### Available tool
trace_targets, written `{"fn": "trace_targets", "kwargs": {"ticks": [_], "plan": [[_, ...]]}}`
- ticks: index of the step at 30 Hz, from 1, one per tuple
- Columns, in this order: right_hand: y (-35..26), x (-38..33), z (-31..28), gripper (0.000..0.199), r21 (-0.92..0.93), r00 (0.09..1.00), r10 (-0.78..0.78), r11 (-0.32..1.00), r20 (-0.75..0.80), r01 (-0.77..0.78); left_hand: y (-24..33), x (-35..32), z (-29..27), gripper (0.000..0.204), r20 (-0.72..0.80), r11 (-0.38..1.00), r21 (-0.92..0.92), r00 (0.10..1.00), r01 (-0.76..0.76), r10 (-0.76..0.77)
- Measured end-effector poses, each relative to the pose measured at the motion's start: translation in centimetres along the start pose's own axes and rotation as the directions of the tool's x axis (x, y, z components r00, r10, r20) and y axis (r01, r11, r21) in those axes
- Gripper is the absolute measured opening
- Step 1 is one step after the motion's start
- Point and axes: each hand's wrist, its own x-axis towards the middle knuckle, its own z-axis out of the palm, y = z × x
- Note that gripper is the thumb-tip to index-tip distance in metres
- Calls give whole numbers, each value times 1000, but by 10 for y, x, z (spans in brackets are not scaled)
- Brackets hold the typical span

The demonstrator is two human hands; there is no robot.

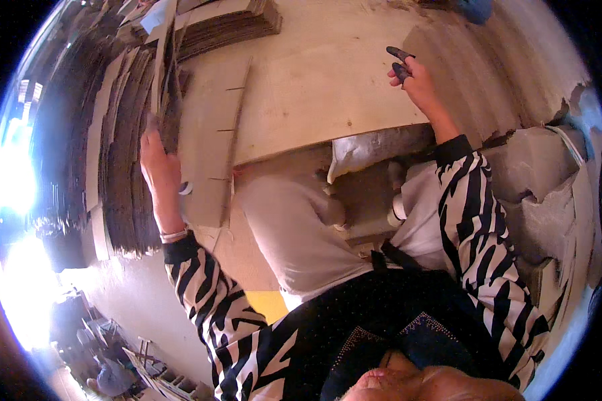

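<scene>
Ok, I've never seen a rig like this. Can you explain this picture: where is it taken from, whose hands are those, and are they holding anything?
There's no machine: a fisheye camera on a person's head looks down, so straight edges bend. Both bare hands belong to that wearer. Ahead is a pale board, with a cardboard stack at its far side and a slotted cardboard piece at its left. The left hand is by cardboard sheets; its grip is unclear. The right hand, wearing dark finger covers, holds nothing visible.

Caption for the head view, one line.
Left hand beside cardboard sheets; right hand, wearing dark finger covers, over pale board.
</scene>
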Motion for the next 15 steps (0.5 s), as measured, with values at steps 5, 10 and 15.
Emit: {"fn": "trace_targets", "kwargs": {"ticks": [5, 10, 15], "plan": [[-17, -6, 12, 20, -162, 998, -24, 986, 51, 32, -58, -88, 41, 48, 361, 900, 436, 913, 14, -190], [-10, -10, -4, 21, -177, 990, -110, 977, 83, 123, -57, -92, 66, 53, 528, 855, 518, 796, -27, -295], [5, -36, -54, 29, -127, 995, -26, 991, 94, 38, -131, -135, 5, 44, 474, 935, 317, 827, 160, -302]]}}
